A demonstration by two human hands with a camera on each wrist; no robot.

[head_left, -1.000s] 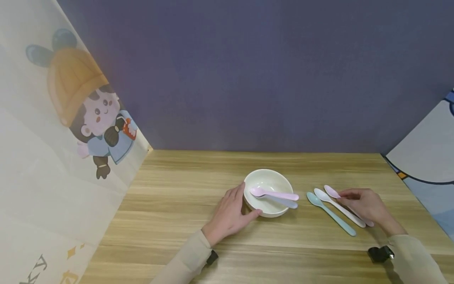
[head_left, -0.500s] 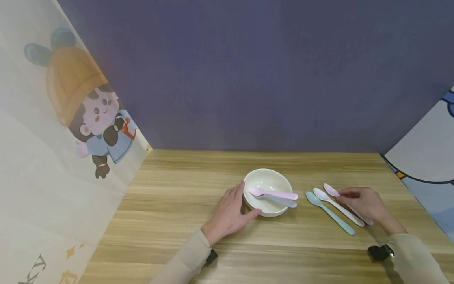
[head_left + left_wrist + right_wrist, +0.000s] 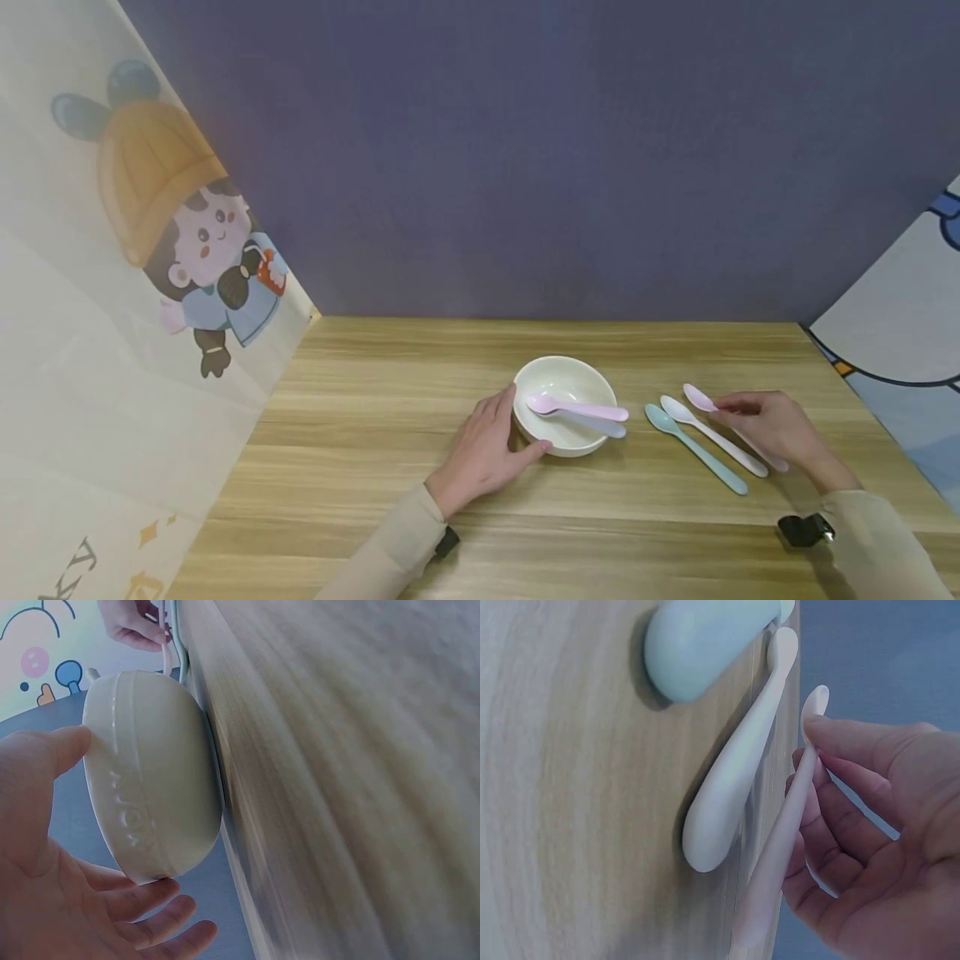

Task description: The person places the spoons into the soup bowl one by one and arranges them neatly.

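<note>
My left hand (image 3: 482, 457) holds the near left side of a white bowl (image 3: 528, 433), its thumb at the rim. In the left wrist view the thumb and fingers span the side of the bowl (image 3: 154, 780). Inside the bowl lie a pink spoon (image 3: 588, 410) and a lavender spoon (image 3: 600, 426), handles jutting past the right rim. On the right, my right hand (image 3: 772, 429) pinches another pink spoon (image 3: 787, 825) between thumb and fingers, near its scoop. Left of that spoon lie a white spoon (image 3: 720, 442) and a mint green spoon (image 3: 701, 454), side by side on the table.
The wooden table (image 3: 360, 467) backs onto a dark blue panel (image 3: 525, 167). A pale wall with a cartoon child (image 3: 210, 242) borders the left, and another printed panel (image 3: 892, 317) borders the right. Black straps (image 3: 804, 531) circle the wrists.
The pink spoon in the right hand has risen slightly and shifted a little away from the person. The left hand and the bowl keep their places.
</note>
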